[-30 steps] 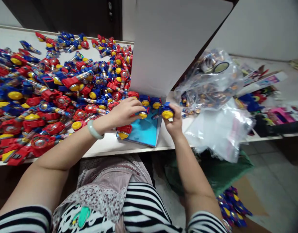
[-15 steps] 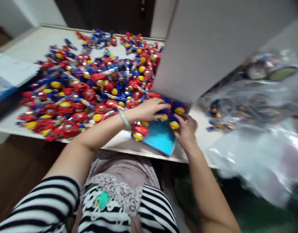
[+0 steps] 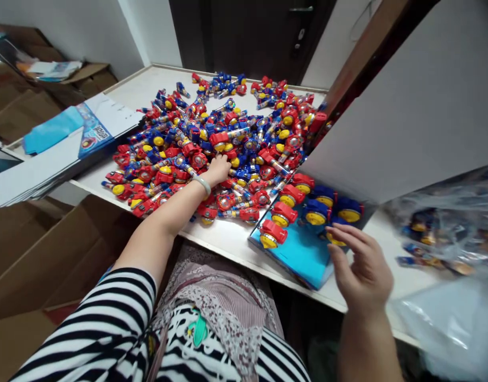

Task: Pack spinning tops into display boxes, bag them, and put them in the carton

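Observation:
My left hand [image 3: 219, 168], with a pale bangle on the wrist, reaches into a large pile of red and blue toys [image 3: 180, 154] with yellow caps; its fingertips are among the toys, and whether they grip one is hidden. At the right, my right hand [image 3: 361, 265] is beside a blue box [image 3: 303, 254], fingers spread, its fingertips near a blue toy [image 3: 335, 233] with a yellow cap. Several red toys [image 3: 282, 214] stand in a row along the box's left side, with several blue toys [image 3: 317, 211] to their right.
Stacked printed cards [image 3: 96, 132] lie on the table's left. A tall grey-white panel [image 3: 407, 106] rises behind the box. Clear plastic bags [image 3: 462, 223] with more toys are at the right. Cardboard boxes [image 3: 69, 249] stand at lower left, and a dark door [image 3: 247, 37] is behind.
My left hand has left the box and moved left into the pile. My right hand has drawn slightly away from the blue toys and its fingers have spread. The view has shifted left.

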Demonstrator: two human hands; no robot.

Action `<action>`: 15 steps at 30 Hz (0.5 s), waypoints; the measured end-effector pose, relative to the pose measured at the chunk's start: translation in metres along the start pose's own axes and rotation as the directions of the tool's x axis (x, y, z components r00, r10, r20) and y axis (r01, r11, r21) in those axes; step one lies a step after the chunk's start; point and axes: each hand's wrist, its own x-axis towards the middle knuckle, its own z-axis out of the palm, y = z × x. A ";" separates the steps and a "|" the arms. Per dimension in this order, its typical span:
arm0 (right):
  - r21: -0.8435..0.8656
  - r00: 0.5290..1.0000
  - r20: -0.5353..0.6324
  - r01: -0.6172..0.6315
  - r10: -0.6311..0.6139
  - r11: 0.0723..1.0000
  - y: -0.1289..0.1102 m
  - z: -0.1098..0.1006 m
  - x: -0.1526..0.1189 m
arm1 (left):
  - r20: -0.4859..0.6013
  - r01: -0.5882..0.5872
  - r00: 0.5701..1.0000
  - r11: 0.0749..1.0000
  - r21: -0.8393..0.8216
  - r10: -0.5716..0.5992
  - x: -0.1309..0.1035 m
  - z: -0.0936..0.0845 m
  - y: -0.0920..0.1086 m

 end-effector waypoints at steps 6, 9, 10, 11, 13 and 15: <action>0.204 0.983 0.114 0.118 -0.143 0.972 -0.024 0.038 0.025 | -0.009 -0.105 0.994 0.990 -0.098 0.105 -0.010 -0.032 -0.020; 0.277 0.995 0.086 0.028 -0.053 0.961 -0.026 0.059 0.033 | -0.105 -0.126 0.991 0.879 -0.459 0.087 -0.035 -0.053 -0.022; 0.322 0.997 0.079 -0.025 0.000 0.946 -0.028 0.067 0.036 | -0.120 -0.149 0.988 0.783 -0.603 0.096 -0.047 -0.058 -0.015; 0.379 0.996 0.081 -0.075 0.048 0.923 -0.030 0.076 0.038 | -0.125 -0.179 0.984 0.661 -0.728 0.129 -0.059 -0.061 -0.005; 0.488 0.989 0.100 -0.148 0.113 0.860 -0.039 0.093 0.042 | -0.121 -0.225 0.956 0.404 -0.887 0.266 -0.086 -0.058 0.025; 0.529 0.985 0.078 -0.171 0.153 0.831 -0.048 0.104 0.043 | -0.112 -0.231 0.901 0.245 -0.942 0.420 -0.107 -0.048 0.060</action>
